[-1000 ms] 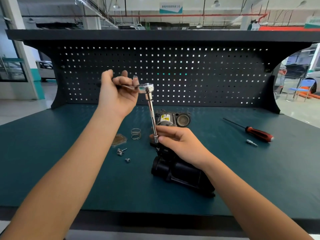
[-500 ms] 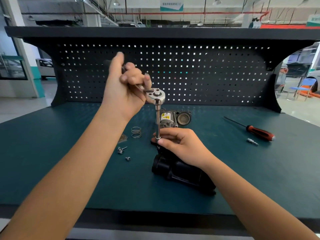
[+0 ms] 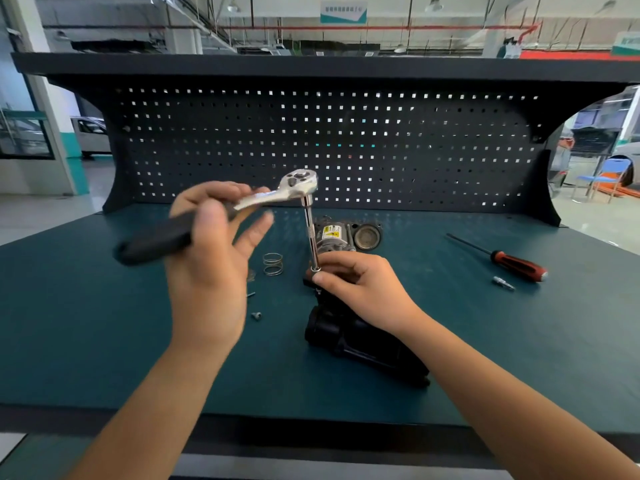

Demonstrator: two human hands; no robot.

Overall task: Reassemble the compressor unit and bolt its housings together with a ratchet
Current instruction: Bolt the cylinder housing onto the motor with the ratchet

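Ratchet point(image 3: 263, 199) first, since its black grip sticks out furthest left; the left hand point(image 3: 207, 258) is wrapped round that grip, thumb over the top and a couple of fingers fanned out loose, though it's blurry so I can't say exactly how tight; holding it far from the head makes sense, more leverage per swing. Just right of that hand a spring point(image 3: 272, 264) and a few loose screws point(image 3: 255, 315) lie on the tabletop point(image 3: 86, 323), parked close so they're easy to grab, I'd guess. Then the extension bar point(image 3: 310, 233) drops nearly upright from the ratchet head to the top of the black housing point(image 3: 363, 348), which lies on the tabletop near the front middle; the right hand point(image 3: 360, 289) is closed round the bar's bottom end, thumb and fingertips pinching it, probably so the socket doesn't wander off the bolt, and it hides the bolt itself. Behind sits a motor section point(image 3: 330, 233) with a yellow label, apart from the housing, so plenty of reassembly is left. Far right, a screwdriver point(image 3: 512, 263) and a small bit point(image 3: 504, 283) lie out of the way.
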